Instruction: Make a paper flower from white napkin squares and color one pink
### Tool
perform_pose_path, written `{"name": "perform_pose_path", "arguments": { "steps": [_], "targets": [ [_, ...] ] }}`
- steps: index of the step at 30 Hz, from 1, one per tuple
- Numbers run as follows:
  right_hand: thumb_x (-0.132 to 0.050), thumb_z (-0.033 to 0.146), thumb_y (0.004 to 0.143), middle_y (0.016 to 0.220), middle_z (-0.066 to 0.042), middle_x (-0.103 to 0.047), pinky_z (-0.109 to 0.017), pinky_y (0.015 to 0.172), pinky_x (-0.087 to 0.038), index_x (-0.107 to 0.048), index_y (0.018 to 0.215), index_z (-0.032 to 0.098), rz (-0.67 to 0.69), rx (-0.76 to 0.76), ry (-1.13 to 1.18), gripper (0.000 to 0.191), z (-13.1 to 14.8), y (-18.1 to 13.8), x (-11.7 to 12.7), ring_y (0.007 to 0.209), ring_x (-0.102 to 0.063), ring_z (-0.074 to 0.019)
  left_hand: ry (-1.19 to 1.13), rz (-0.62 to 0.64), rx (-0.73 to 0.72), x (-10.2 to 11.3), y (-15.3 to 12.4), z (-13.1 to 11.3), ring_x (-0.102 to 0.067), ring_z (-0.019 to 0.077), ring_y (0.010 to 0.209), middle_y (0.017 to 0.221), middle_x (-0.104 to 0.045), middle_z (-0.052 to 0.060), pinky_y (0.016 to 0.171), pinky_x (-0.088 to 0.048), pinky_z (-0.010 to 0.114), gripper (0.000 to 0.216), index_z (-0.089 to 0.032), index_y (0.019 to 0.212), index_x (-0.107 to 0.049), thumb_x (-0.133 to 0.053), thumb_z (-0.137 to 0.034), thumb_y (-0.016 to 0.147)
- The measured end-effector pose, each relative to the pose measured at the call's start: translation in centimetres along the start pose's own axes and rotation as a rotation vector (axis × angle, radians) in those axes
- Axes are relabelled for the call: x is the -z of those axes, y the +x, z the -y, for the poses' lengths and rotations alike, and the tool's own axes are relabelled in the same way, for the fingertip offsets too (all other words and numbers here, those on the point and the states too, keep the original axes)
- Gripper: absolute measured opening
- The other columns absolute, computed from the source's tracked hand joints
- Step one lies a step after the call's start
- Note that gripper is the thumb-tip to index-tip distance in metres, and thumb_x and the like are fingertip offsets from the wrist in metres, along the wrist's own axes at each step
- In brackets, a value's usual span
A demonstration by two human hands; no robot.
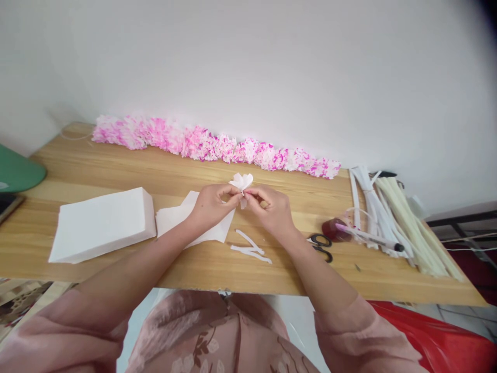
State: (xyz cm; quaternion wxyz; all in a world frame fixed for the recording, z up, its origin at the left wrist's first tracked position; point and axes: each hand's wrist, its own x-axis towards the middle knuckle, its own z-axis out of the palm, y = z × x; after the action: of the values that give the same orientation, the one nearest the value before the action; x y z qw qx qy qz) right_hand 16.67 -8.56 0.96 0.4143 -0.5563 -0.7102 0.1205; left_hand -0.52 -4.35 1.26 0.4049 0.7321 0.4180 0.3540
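Both hands meet over the middle of the table, pinching a white tissue-paper flower (241,182) at its gathered centre. My left hand (213,205) is closed on it from the left, my right hand (272,207) from the right. A thin white strip seems to run between the fingertips, though its ends are hidden. The petals fan out above the fingers, and a little paper hangs below. Under my left wrist lie loose white paper sheets (212,237). Several short white strips (250,250) rest on the wood just below the hands.
A thick white paper stack (104,223) sits at left. Pink-and-white paper flowers (202,142) line the wall. At right are black-handled scissors (321,240), a dark red jar (336,229), a spray-like tube (368,237), white strip bundles (373,207) and cream strips (411,228). A green object (19,171) stands far left.
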Motion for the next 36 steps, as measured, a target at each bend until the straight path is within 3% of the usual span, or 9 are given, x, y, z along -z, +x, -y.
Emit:
{"name": "perform_pose_path", "arguments": {
  "steps": [9,22,31,36],
  "targets": [
    [-0.052,0.025,0.094,0.085,-0.005,-0.076,-0.029,0.072,-0.048,-0.074,0.092,0.023,0.016,0.159,-0.143,0.022,-0.37,-0.15,-0.18,0.080,-0.069,-0.0187,0.039,-0.024,-0.029,0.02,-0.18,-0.44,-0.064,0.0140,0.069,0.072,-0.072,-0.002,0.066,-0.043,0.023,0.017,-0.020,0.069,-0.068,-0.056,-0.022,0.080],
    [-0.056,0.028,0.091,0.084,-0.003,-0.077,-0.028,0.068,-0.050,-0.074,0.090,0.023,0.000,0.041,-0.051,0.019,-0.22,-0.17,-0.29,0.073,-0.068,-0.0166,-0.076,-0.019,0.003,0.02,-0.22,-0.58,-0.064,0.0139,0.070,0.070,-0.071,-0.002,0.065,-0.045,0.023,0.017,-0.020,0.067,-0.068,-0.056,-0.023,0.080],
    [-0.054,0.025,0.092,0.080,-0.003,-0.075,-0.027,0.069,-0.048,-0.073,0.088,0.022,-0.002,0.148,-0.121,0.020,-0.33,-0.16,-0.27,0.073,-0.067,-0.0163,0.065,-0.013,-0.067,0.06,-0.36,-0.74,-0.057,0.0123,0.065,0.065,-0.066,-0.003,0.063,-0.039,0.024,0.019,-0.019,0.062,-0.064,-0.054,-0.016,0.077],
    [-0.054,0.021,0.090,0.079,-0.004,-0.074,-0.027,0.068,-0.047,-0.073,0.086,0.021,-0.001,0.138,-0.111,0.019,-0.09,-0.19,-0.21,0.072,-0.067,-0.0164,-0.002,-0.001,-0.060,0.02,-0.36,-0.73,-0.059,0.0120,0.066,0.065,-0.067,-0.003,0.065,-0.041,0.022,0.019,-0.018,0.061,-0.063,-0.053,-0.016,0.077]
  ]
}}
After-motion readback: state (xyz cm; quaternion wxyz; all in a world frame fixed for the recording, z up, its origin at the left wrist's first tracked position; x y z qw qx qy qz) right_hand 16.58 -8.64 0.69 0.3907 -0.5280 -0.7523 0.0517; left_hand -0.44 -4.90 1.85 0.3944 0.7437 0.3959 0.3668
